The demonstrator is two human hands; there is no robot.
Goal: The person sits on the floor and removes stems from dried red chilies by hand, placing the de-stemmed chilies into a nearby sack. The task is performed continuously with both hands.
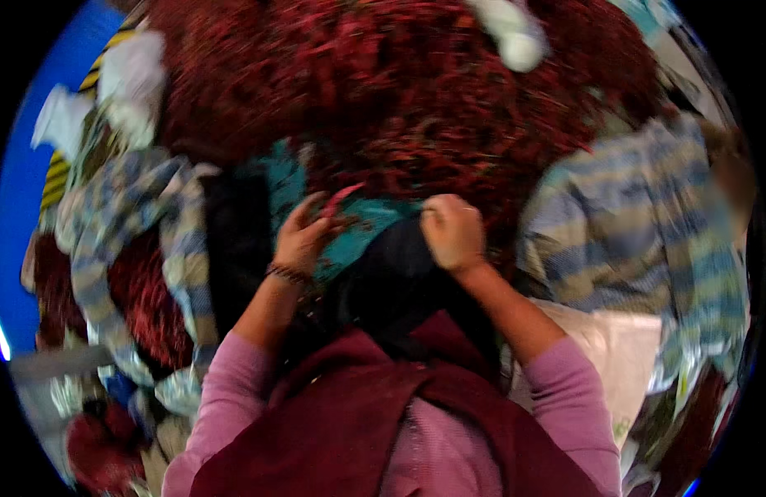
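My left hand [301, 239] has a dark bead bracelet at the wrist and grips a red chili pepper [341, 199] between thumb and fingers. Its tip points up and to the right. My right hand [455, 231] is curled at the near edge of the heap, above my dark-clothed knee; blur hides whether anything is in its fingers. Before me spreads a large heap of dried red chili peppers [383, 93]. A teal sheet [361, 230] shows between the heap and my lap, with small dark bits on it.
Close on my right sits a person in a striped shirt [619, 217]. Another person's checked sleeve [187, 267] is at my left. A pale sack [619, 348] lies by my right elbow. White gloved hands of others [523, 50] reach over the far heap.
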